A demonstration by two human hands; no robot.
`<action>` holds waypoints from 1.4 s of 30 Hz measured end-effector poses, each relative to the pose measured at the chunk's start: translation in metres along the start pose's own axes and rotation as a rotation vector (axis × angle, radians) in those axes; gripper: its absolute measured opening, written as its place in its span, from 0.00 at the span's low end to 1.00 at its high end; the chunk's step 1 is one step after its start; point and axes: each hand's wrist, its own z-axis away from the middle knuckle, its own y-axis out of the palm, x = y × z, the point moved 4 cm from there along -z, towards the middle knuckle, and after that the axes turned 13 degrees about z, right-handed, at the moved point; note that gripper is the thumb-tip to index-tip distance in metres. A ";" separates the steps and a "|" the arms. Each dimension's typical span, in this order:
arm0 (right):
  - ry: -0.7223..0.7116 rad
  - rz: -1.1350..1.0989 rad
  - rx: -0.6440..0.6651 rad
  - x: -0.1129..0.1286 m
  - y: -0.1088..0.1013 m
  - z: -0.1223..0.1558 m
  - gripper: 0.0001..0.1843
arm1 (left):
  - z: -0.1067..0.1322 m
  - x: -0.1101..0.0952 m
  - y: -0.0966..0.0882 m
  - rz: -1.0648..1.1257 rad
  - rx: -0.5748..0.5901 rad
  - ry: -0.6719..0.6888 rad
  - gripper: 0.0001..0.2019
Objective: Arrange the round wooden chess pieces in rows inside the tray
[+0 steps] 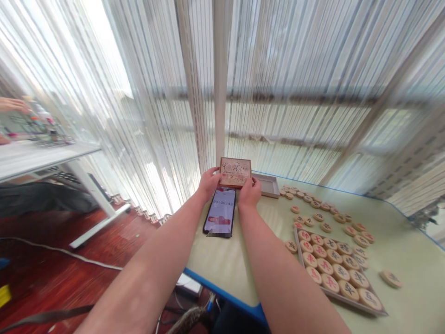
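Both hands grip a flat Chinese chess box lid, printed with characters and small figures, tilted up toward me. My left hand is closed on its left edge, thumb on the front. My right hand closes on its lower right corner. Just below the lid lies a phone with a timer on its screen. Behind my right hand an open grey box tray rests on the table. To the right, a second tray holds rows of round wooden chess pieces with red and black characters.
Loose chess pieces are scattered over the right of the pale green table, which has a blue edge. One piece lies apart at far right. Sheer curtains hang behind. At left stands a white table with another person's hand.
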 end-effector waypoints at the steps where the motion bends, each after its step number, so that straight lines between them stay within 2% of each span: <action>1: 0.004 -0.005 0.009 0.000 0.000 0.000 0.21 | -0.001 0.001 0.000 0.002 0.001 0.005 0.25; 8: 0.021 0.000 0.022 -0.002 0.002 -0.004 0.25 | -0.002 0.002 0.001 -0.118 0.008 0.005 0.20; 12: 0.028 -0.045 -0.002 -0.002 0.003 0.001 0.26 | 0.012 -0.008 0.001 -0.167 -0.049 0.098 0.17; 18: -0.175 -0.171 -0.031 0.025 -0.006 0.016 0.28 | 0.038 -0.031 0.010 -0.079 -0.167 0.278 0.22; 22: -0.126 -0.314 0.007 0.039 -0.022 0.018 0.25 | 0.052 -0.046 0.020 -0.113 -0.186 0.356 0.23; 26: -0.138 -0.341 0.014 0.040 -0.054 0.026 0.23 | 0.072 -0.055 0.030 -0.137 -0.156 0.378 0.24; 30: -0.221 -0.295 -0.031 0.032 -0.099 0.043 0.28 | 0.098 -0.059 0.046 -0.120 -0.074 0.358 0.23; 35: -0.329 -0.122 -0.099 0.032 -0.166 0.063 0.26 | 0.127 -0.062 0.081 -0.155 0.072 0.351 0.22; 39: -0.385 -0.010 -0.128 0.034 -0.220 0.069 0.26 | 0.148 -0.067 0.114 -0.333 0.139 0.410 0.20; 42: -0.379 0.082 -0.199 0.022 -0.257 0.068 0.25 | 0.164 -0.070 0.140 -0.466 0.218 0.495 0.19</action>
